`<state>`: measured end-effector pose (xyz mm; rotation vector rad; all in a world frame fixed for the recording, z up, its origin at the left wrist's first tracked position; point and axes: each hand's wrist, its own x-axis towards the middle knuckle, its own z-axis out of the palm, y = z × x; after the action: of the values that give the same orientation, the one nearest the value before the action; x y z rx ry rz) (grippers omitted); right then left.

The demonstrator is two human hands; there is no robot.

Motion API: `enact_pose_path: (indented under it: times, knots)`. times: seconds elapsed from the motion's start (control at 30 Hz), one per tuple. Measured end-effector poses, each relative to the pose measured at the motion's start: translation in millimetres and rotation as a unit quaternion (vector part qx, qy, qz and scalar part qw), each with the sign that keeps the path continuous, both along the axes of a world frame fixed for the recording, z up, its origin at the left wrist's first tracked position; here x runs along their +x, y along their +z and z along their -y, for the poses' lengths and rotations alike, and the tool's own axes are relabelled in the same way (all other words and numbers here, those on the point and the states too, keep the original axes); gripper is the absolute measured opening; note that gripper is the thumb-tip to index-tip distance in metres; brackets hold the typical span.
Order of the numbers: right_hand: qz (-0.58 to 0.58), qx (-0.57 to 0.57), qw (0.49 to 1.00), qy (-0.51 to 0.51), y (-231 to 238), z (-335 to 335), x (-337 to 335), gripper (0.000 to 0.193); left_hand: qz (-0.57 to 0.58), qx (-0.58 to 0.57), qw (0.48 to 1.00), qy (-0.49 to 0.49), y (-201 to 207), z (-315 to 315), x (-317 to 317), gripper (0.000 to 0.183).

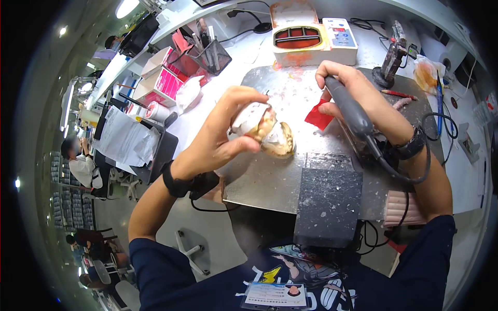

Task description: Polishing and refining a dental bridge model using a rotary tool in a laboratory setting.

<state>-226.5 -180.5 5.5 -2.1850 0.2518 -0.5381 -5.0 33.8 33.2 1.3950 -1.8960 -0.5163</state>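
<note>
My left hand (228, 124) is closed round a whitish plaster dental cast (252, 117) with teeth on it, thumb below and fingers above. Just beside it, over the metal plate, is a yellowish horseshoe-shaped dental arch (282, 143); I cannot tell whether it touches the cast or lies on the plate. My right hand (350, 90) holds a dark grey handpiece (353, 113), whose cable runs down past the wrist. A small red sheet (318, 116), like wax, is at the same hand's thumb and fingertips. Both hands are above the metal plate (259, 184).
A dark speckled block (329, 202) juts from the plate's near edge. Behind stands a white wax heater (306, 54) with red compartments. A mesh pen holder (212, 57) and pink boxes (161, 83) are left; a dark metal stand (390, 62) and pink sheets (398, 207) are right.
</note>
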Motion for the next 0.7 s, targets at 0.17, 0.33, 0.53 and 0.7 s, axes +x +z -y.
enact_pose_path:
  times: [0.17,0.33,0.53,0.7]
  knots:
    - [0.073,0.175,0.98,0.052,-3.1,-18.9,5.7,0.031,-0.013,0.008,1.0,0.003,-2.6,12.8,-5.0,0.082]
    - [0.002,0.218,0.959,0.183,-4.8,-20.6,1.0,0.024,0.102,0.001,0.994,-0.041,-0.7,11.9,-9.7,0.067]
    - [0.005,0.149,0.965,0.214,-7.1,-16.4,1.1,0.025,0.256,-0.011,0.965,-0.045,-4.3,13.8,-13.9,0.072]
    - [-0.009,0.128,0.968,0.214,-7.0,-14.9,0.4,0.024,0.26,-0.01,0.965,-0.039,-6.7,14.4,-14.0,0.066]
